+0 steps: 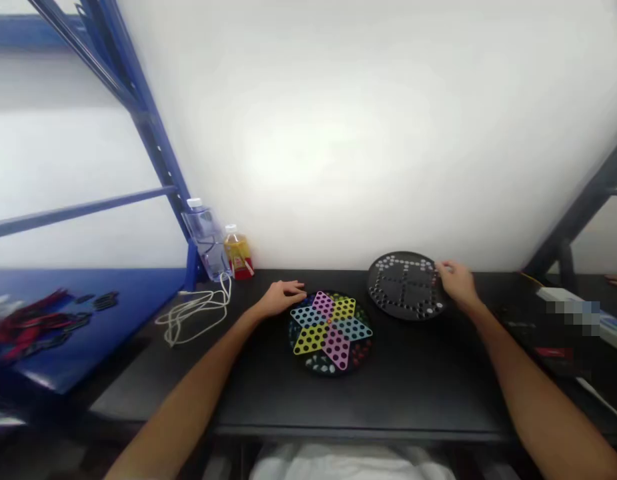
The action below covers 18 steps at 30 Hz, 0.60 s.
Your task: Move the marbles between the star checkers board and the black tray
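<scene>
While both bare arms stretch across a black tabletop point(413, 393), the left hand point(283, 298) lies palm-down and open, fingers together and holding nothing, its fingertips just beside the upper edge of a round black Chinese checkers board point(331, 331). That board carries a six-pointed star of pink, yellow and blue perforated panels, with small marbles sitting in holes around the star's points, pale ones along the near edge and reddish ones at the lower right. The right hand point(455, 283) sits at the right rim of a second round black board point(405, 287), further back and to the right, with its fingers point(441, 268) curled narrowly against the edge; whether they pinch a marble is hidden, so I cannot tell. This second board holds pale marbles set in lines around its dark holes. Further left, a clear plastic water bottle point(205, 240) leans tilted beside an upright small bottle of yellow drink with a red label point(237, 253), both against the wall. A loose coil of white cable point(193, 317) lies on the tabletop in front of them.
</scene>
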Available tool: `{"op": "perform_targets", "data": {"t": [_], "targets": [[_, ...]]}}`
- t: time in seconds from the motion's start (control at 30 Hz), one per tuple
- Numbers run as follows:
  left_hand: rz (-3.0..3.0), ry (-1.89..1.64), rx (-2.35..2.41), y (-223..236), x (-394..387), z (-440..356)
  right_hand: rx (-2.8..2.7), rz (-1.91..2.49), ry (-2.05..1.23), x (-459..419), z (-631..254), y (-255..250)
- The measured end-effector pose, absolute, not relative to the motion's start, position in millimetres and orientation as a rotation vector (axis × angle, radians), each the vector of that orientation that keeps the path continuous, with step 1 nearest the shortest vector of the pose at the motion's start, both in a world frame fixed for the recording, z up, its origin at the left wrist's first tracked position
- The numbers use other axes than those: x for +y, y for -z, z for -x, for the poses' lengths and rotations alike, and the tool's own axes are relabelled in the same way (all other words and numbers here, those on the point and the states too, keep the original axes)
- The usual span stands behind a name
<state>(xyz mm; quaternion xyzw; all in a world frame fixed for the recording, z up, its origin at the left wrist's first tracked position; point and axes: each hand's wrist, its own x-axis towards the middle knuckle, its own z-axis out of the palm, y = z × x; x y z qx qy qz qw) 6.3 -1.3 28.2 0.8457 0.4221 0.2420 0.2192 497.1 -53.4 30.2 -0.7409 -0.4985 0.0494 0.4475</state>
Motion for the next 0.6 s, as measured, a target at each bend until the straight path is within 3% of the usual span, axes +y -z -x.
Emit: {"op": "perform_targets", "data": {"t": [0.17, 0.47, 0.6], "targets": [[-2.352, -0.704, 1.159, -30, -1, -8, -1.704, 1.981, -0.285, -45, -513, 0], [-2.278, -0.756, 1.290, -27, 15, 13, -1.912, 2.099, -0.050, -45, -442, -2], [-2.234, -0.773, 1.306, -25, 21, 21, -2.088, 1.941, 0.068, -65, -411, -22]]}}
